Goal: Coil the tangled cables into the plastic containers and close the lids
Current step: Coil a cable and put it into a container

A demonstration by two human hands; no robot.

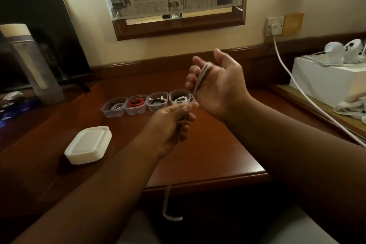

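Observation:
My right hand (217, 83) is raised palm up above the desk, with several loops of a white cable (202, 77) wound around its fingers. My left hand (172, 127) is lower and pinches the same cable; the free end (168, 210) hangs below the desk edge. A row of small clear containers stands behind: one with white cable (113, 107), one with red cable (136, 104), one with black cable (158, 101), one with white cable (180, 99). A stack of white lids (88, 144) lies at the left.
A grey bottle (33, 65) stands at the far left beside a dark screen. At the right a white box (326, 77) carries white devices, and a white charger cable (293, 79) runs down from a wall socket (274, 25). A framed newspaper hangs on the wall.

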